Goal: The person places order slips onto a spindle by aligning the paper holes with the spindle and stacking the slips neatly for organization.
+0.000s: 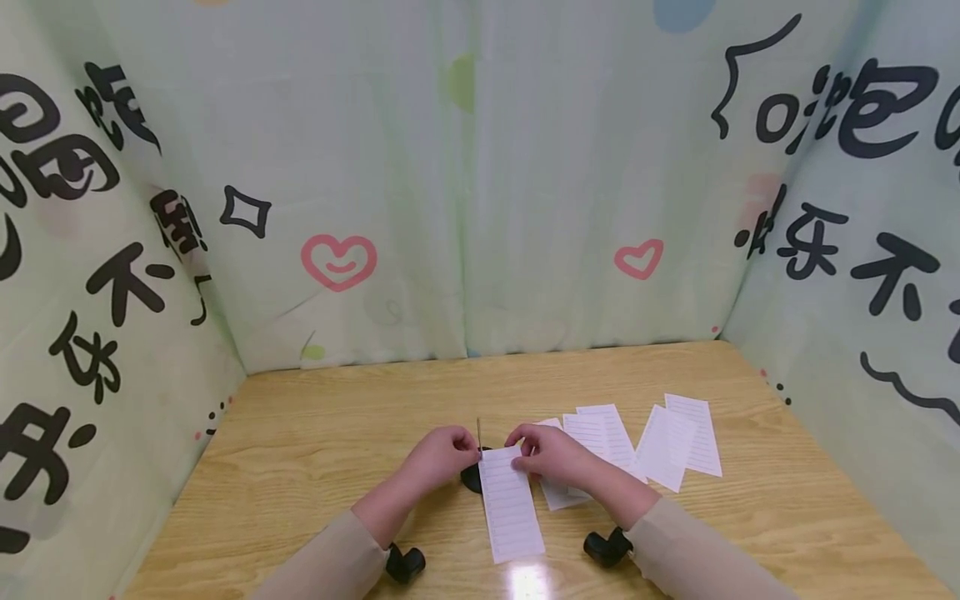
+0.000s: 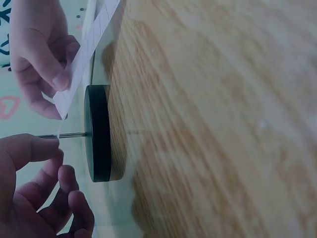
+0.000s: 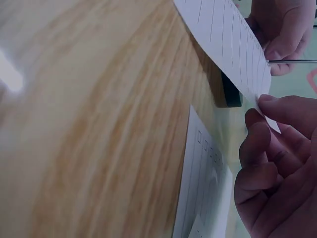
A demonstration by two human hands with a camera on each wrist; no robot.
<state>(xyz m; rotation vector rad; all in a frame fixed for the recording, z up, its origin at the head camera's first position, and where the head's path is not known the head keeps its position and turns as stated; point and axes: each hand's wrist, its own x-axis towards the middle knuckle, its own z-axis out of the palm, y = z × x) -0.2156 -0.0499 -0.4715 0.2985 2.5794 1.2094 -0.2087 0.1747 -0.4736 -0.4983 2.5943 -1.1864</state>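
A lined white paper slip (image 1: 512, 512) hangs between both hands, its top edge against the thin metal rod (image 1: 478, 433) of a spike paper holder. The holder's round black base (image 2: 98, 134) stands on the table, partly hidden by the slip in the head view. My left hand (image 1: 444, 451) pinches the slip's top left corner right at the rod. With thumb and fingertips, my right hand (image 3: 285, 163) pinches the top right corner. In the left wrist view the slip's corner overlaps the rod above the base.
To the right of the holder, several lined slips (image 1: 618, 442) lie fanned on the wooden table (image 1: 322, 442). Farther right are two overlapping slips (image 1: 697, 433). Printed curtains (image 1: 465, 208) close in the table's back and sides.
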